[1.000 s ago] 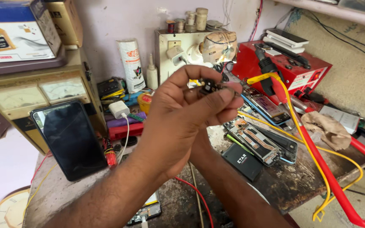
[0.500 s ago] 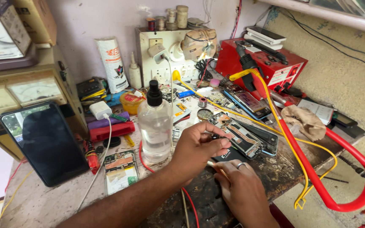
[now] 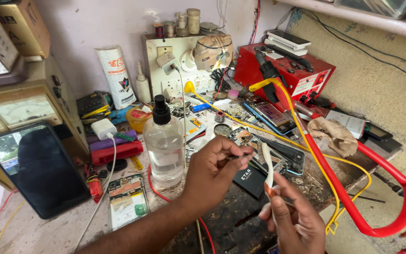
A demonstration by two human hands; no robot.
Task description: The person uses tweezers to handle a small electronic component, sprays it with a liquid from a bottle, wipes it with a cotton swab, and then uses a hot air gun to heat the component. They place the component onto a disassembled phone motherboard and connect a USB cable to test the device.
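My left hand (image 3: 214,171) has come down beside the spray bottle (image 3: 164,143), pinching a tiny part, while my right hand (image 3: 290,216) grips a white brush (image 3: 267,164) against it.

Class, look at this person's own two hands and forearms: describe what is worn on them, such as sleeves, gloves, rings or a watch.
Both are bare. The left hand and its forearm show no sleeve, glove, watch or ring. The right hand is also ungloved, with no ring visible; its wrist is cut off by the frame edge.
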